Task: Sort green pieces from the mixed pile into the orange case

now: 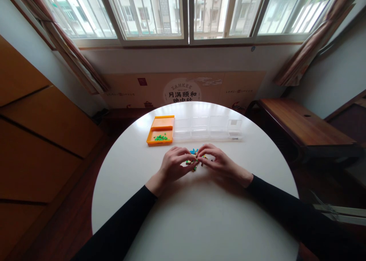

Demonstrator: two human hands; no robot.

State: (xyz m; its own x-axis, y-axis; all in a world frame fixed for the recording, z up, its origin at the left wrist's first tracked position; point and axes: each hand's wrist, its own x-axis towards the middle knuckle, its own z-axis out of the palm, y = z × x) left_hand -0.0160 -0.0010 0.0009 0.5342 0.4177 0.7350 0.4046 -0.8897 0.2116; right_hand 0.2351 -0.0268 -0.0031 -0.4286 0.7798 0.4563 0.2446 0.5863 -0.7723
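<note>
My left hand and my right hand rest close together on the round white table, fingertips almost touching over a small heap of tiny coloured pieces, blue, green, yellow and brown. Both hands pinch at pieces in the heap; the pieces are too small to tell which ones each hand holds. Behind the hands lies an open orange box with small green pieces in its lower half. To its right stands a row of clear plastic boxes.
A dark wooden bench stands to the right of the table. Wooden cabinets fill the left side. A printed cardboard panel leans under the window at the back.
</note>
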